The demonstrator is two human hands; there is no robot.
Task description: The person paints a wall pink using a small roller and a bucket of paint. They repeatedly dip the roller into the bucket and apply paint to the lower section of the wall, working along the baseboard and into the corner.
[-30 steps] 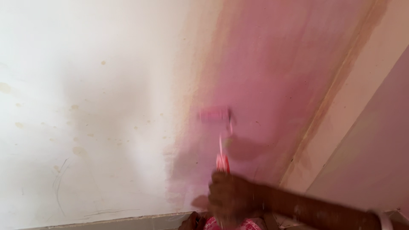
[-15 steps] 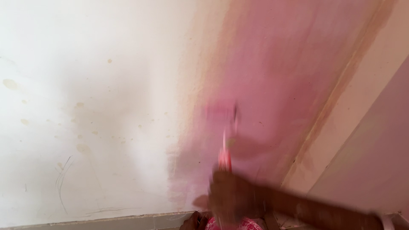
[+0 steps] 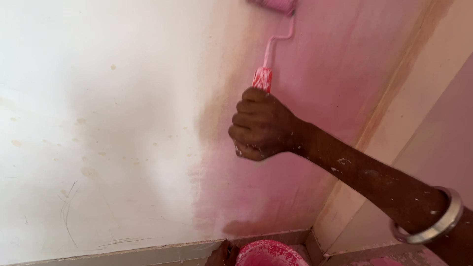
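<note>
Pink paint over the right part of a white wall [image 3: 98, 123], seen from the head camera, with bare, speckled plaster on the left. Right hand [image 3: 263, 125] raised, fingers [image 3: 246, 106] curled tight round the handle of a paint roller [image 3: 268, 74], fist closed, red grip poking out just above the knuckles. Thin bent wire stem rising from the grip to the roller sleeve [image 3: 276, 5], pressed against the wall at the very top edge and partly cut off. Probably light and easy to swing one-handed; stem stiff, sleeve soft and wet, so likely slippery anywhere but the grip. Best held exactly where held now, low on the handle, well clear of the sleeve. Metal bangle [image 3: 436, 216] on the forearm, paint flecks on the arm. Lower down, left hand [image 3: 219, 256] barely peeking in at the bottom edge, just beside a pink paint bucket [image 3: 268, 253]; open or closed, impossible to tell. Grey skirting [image 3: 148, 253] along the wall foot.
</note>
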